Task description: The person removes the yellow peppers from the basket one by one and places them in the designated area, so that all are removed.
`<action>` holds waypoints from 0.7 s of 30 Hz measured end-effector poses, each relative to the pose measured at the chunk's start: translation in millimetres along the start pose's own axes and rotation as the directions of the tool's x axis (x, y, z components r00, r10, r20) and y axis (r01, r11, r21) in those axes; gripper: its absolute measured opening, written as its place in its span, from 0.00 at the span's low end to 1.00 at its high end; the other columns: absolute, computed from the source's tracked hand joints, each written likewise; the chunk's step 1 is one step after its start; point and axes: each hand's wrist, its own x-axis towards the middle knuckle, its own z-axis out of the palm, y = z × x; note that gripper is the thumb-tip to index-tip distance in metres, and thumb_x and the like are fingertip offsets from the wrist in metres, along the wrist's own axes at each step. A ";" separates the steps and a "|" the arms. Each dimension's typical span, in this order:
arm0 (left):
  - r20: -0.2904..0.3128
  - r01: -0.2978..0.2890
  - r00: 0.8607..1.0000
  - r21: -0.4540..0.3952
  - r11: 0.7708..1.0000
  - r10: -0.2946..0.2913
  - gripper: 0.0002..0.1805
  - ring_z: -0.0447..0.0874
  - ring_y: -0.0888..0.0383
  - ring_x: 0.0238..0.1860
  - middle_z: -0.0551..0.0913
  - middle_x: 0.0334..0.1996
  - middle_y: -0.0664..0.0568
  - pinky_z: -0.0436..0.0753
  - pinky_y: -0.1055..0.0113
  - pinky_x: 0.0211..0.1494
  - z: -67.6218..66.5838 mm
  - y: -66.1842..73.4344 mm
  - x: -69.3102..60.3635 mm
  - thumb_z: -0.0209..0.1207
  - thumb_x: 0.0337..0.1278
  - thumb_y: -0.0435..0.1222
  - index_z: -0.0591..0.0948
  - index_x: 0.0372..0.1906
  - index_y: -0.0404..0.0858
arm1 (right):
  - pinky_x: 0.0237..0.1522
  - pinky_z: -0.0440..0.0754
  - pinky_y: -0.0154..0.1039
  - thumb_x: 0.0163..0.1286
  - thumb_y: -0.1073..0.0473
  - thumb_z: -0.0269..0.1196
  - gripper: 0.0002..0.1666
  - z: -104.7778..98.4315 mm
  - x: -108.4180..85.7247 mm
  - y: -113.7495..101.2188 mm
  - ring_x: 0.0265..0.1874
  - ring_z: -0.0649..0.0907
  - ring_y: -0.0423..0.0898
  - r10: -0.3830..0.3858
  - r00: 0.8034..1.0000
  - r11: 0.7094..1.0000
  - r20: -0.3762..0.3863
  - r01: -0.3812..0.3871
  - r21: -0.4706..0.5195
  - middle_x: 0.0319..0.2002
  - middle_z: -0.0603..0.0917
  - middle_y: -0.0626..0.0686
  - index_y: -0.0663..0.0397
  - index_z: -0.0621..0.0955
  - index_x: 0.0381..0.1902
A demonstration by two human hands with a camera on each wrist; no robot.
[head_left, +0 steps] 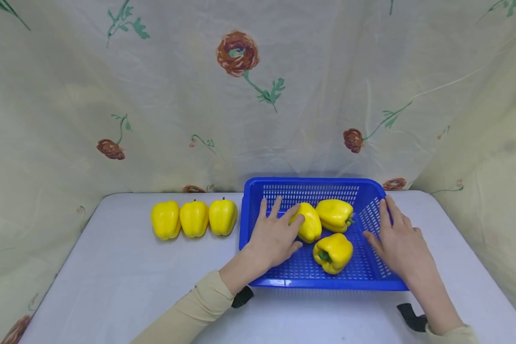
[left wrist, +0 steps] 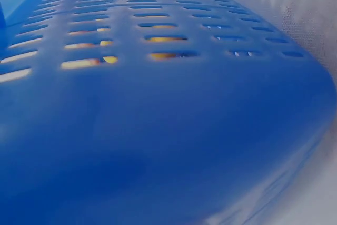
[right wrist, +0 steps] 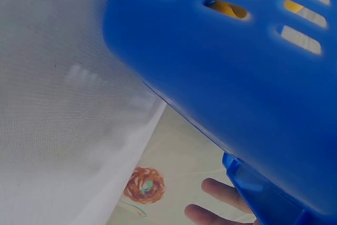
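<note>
In the head view a blue slotted plastic basket (head_left: 327, 285) stands on the table, holding three yellow bell peppers. My left hand (head_left: 273, 234) reaches over the basket's left part with fingers spread. Its fingertips overlap the left pepper (head_left: 310, 224); whether they touch it, I cannot tell. Farther right lie a second pepper (head_left: 333, 213) and a third (head_left: 336, 253), its green stem facing front. My right hand (head_left: 402, 243) rests on the right rim, thumb inward and fingers extended. The right wrist view shows its fingers (right wrist: 224, 191) sticking out beyond the rim.
Three more yellow bell peppers, a left one (head_left: 166, 220), a middle one (head_left: 194, 219) and a right one (head_left: 222, 217), stand in a row left of the basket on the white table (head_left: 112, 282). A flower-patterned curtain (head_left: 176, 95) hangs behind.
</note>
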 end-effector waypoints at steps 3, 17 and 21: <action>-0.023 0.000 1.000 -0.021 1.000 0.000 0.32 0.65 0.37 0.84 0.74 0.80 0.55 0.63 0.31 0.84 -0.2 -0.3 0.0 0.59 0.77 0.58 0.72 0.77 0.52 | 0.53 0.79 0.83 0.75 0.48 0.69 0.56 0.0 0.5 -0.1 0.66 0.73 0.84 -0.002 1.000 1.000 -0.002 0.002 -0.001 0.80 0.56 0.81 0.79 0.55 0.81; -0.062 -0.010 0.998 -0.055 0.998 0.006 0.27 0.72 0.37 0.80 0.76 0.78 0.51 0.69 0.33 0.82 5.2 3.1 -0.2 0.60 0.77 0.55 0.74 0.74 0.54 | 0.53 0.78 0.83 0.76 0.48 0.68 0.56 -0.8 0.4 0.6 0.66 0.72 0.85 -0.001 1.000 1.000 0.003 0.001 0.005 0.81 0.55 0.81 0.79 0.54 0.81; -0.076 -0.012 0.997 -0.040 0.999 0.009 0.29 0.76 0.39 0.78 0.78 0.77 0.52 0.73 0.35 0.81 7.6 3.8 -0.7 0.61 0.77 0.54 0.72 0.75 0.50 | 0.54 0.78 0.83 0.76 0.47 0.68 0.56 -0.6 0.6 0.4 0.66 0.72 0.85 0.000 1.000 1.000 0.009 0.000 0.005 0.81 0.55 0.81 0.78 0.54 0.82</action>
